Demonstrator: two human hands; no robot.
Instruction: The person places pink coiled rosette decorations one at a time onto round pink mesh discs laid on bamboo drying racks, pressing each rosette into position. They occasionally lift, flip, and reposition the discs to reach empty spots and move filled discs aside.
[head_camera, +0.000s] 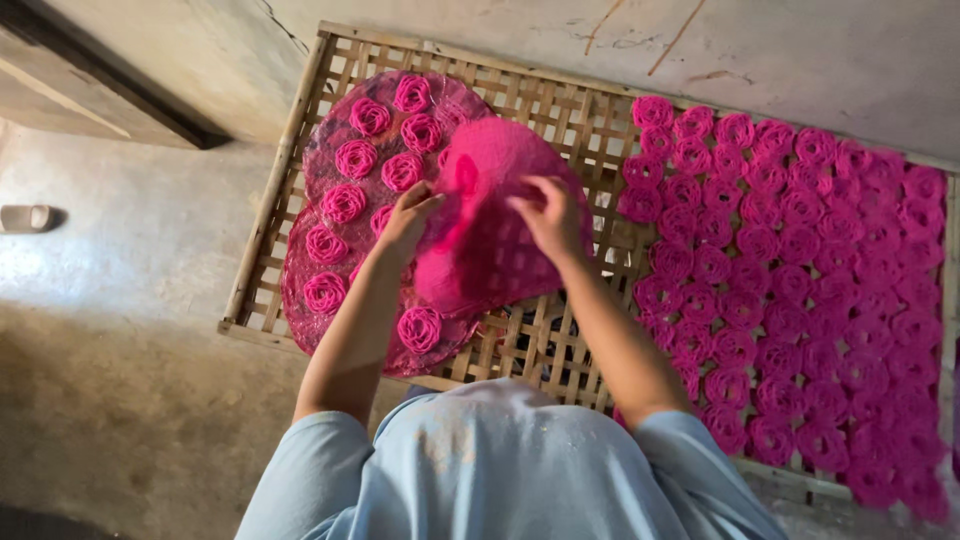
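Closest to the camera was my pale blue shirt (500, 470), filling the bottom of the view, with both bare forearms reaching forward from it. My left hand (408, 218) pinched the left edge of a round pink mesh mat (490, 235), fingers closed on it. My right hand (548, 215) gripped the same mat near its top, fingers curled over the rim. I held the mat tilted, lifted above a flat bamboo lattice tray (560, 110) that sat on a worn concrete floor (120, 380). Under and to the left of the raised mat lay more round mesh mats (330, 160) stacked on the tray, carrying pink spiral coils (357, 158) spaced apart. To the right, well apart from my hands, a dense spread of pink coils (800, 280) covered the rest of the tray, packed edge to edge in rows.
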